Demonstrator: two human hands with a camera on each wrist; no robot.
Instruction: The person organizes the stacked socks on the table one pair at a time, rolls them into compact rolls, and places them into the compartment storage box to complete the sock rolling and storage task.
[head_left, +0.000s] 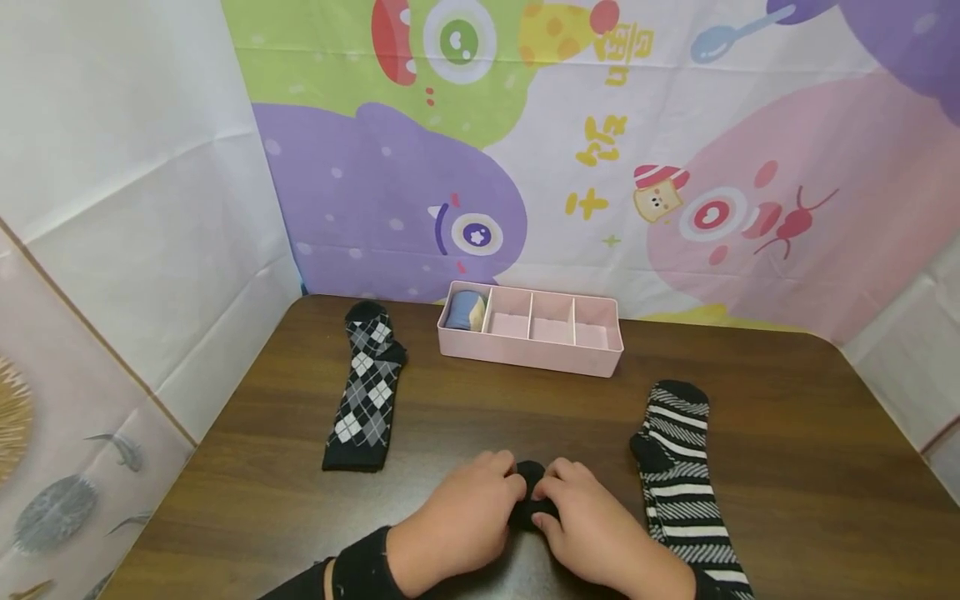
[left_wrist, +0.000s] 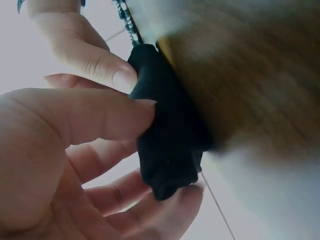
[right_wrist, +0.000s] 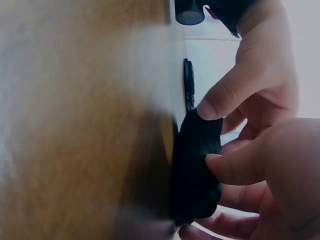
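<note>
A folded black sock lies near the front middle of the wooden table, between both hands. My left hand pinches its left side, thumb on the near face and fingers behind. From the other side, my right hand grips it with thumb and curled fingers. In the left wrist view the black sock looks like a compact bundle with rounded ends. An argyle sock in black, grey and white lies flat to the left. Right of my hands is a striped black-and-white sock, partly covered by my right forearm.
A pink tray with several compartments stands at the back of the wooden table. A rolled blue and cream sock sits in its leftmost compartment. A cartoon-printed cloth hangs behind the table.
</note>
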